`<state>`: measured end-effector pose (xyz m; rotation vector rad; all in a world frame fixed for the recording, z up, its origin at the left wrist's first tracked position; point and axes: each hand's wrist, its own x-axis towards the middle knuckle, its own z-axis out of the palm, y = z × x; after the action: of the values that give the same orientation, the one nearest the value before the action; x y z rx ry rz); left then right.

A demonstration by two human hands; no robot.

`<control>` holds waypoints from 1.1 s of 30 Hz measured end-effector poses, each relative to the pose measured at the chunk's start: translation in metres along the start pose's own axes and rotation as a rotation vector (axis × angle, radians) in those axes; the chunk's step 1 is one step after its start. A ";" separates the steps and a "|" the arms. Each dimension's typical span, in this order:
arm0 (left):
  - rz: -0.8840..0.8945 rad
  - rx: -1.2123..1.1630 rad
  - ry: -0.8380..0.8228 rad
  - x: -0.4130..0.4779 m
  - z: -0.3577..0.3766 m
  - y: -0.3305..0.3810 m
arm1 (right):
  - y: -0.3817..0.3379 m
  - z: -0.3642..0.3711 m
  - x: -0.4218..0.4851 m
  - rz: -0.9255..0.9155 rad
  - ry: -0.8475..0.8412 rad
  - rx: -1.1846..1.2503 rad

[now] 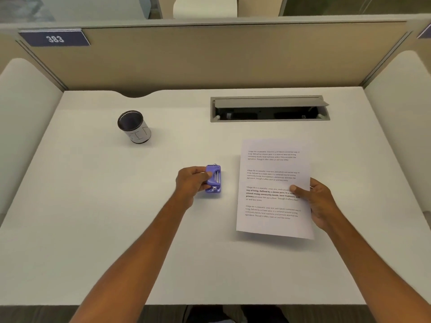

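Your left hand (190,183) grips the purple hole punch (214,179) from its left side, thumb over the top and fingers curled round the body. The punch sits on the desk (116,206), long axis running away from you.

Your right hand (319,203) pinches the printed sheet (270,183) at its right long edge, thumb on top of the text and fingers hidden underneath. A shadow under the near edge suggests that end is lifted a little off the desk.

Key relation: the sheet lies to the right of the punch grip, apart from it, with a strip of bare desk between. Its long axis runs roughly parallel to the punch's, so the sheet's free left long edge faces the punch. Seen from the sheet grip, the punch is to the left, across the full width of the page.

Likely next step: close that gap sideways and feed the left edge into the punch. You can't tell from here which side the slot opens on.

The pen cup (134,127) stands well beyond the punch grip and to its left. The open cable tray (269,109) lies beyond the sheet. Neither is in the way.
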<state>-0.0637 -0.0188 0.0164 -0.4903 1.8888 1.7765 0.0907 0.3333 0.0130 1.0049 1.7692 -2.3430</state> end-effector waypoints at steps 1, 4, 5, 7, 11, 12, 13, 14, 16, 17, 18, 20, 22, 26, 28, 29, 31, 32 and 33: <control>-0.001 0.005 -0.005 0.000 0.010 -0.002 | 0.000 -0.004 0.000 0.000 -0.001 0.001; -0.011 0.013 -0.009 -0.001 0.036 -0.008 | 0.000 -0.017 0.001 0.001 0.002 0.001; -0.017 0.017 -0.008 -0.001 0.044 -0.010 | 0.000 -0.021 0.002 0.003 0.003 0.002; -0.028 0.021 -0.013 -0.001 0.058 -0.014 | 0.002 -0.029 0.005 0.008 0.008 -0.005; -0.050 0.023 -0.008 -0.002 0.077 -0.023 | 0.005 -0.041 0.011 0.021 0.009 -0.023; -0.055 0.022 -0.009 -0.002 0.081 -0.025 | 0.006 -0.043 0.012 0.026 0.008 -0.023; -0.059 0.021 -0.008 -0.003 0.084 -0.027 | 0.007 -0.045 0.013 0.030 0.006 -0.021; -0.061 0.023 -0.004 -0.003 0.086 -0.029 | 0.008 -0.046 0.015 0.035 0.005 -0.018; -0.065 0.030 0.000 -0.002 0.090 -0.033 | 0.011 -0.049 0.018 0.042 0.005 -0.014; -0.068 0.028 -0.003 -0.003 0.091 -0.035 | 0.012 -0.050 0.019 0.045 0.001 -0.010; -0.069 0.021 -0.010 -0.003 0.092 -0.036 | 0.013 -0.051 0.020 0.049 -0.004 -0.007; -0.063 0.013 -0.024 -0.003 0.093 -0.037 | 0.015 -0.051 0.023 0.057 -0.011 -0.005; -0.052 0.012 -0.034 -0.004 0.093 -0.038 | 0.017 -0.051 0.025 0.065 -0.011 -0.008; -0.050 0.008 -0.025 -0.005 0.092 -0.040 | 0.020 -0.048 0.030 0.071 -0.014 -0.012; -0.041 0.019 0.002 -0.005 0.091 -0.041 | 0.021 -0.046 0.032 0.073 -0.016 -0.020; -0.035 0.025 0.014 -0.005 0.090 -0.041 | 0.021 -0.045 0.033 0.075 -0.014 -0.025; -0.026 0.027 0.025 -0.005 0.089 -0.040 | 0.022 -0.043 0.034 0.080 -0.010 -0.028; -0.024 0.026 0.030 -0.005 0.088 -0.040 | 0.022 -0.042 0.035 0.082 -0.010 -0.029; -0.022 0.029 0.033 -0.005 0.087 -0.041 | 0.022 -0.040 0.035 0.084 -0.010 -0.029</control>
<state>-0.0265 0.0642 -0.0159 -0.5312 1.9215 1.7352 0.0903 0.3730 -0.0291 1.0402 1.7170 -2.2631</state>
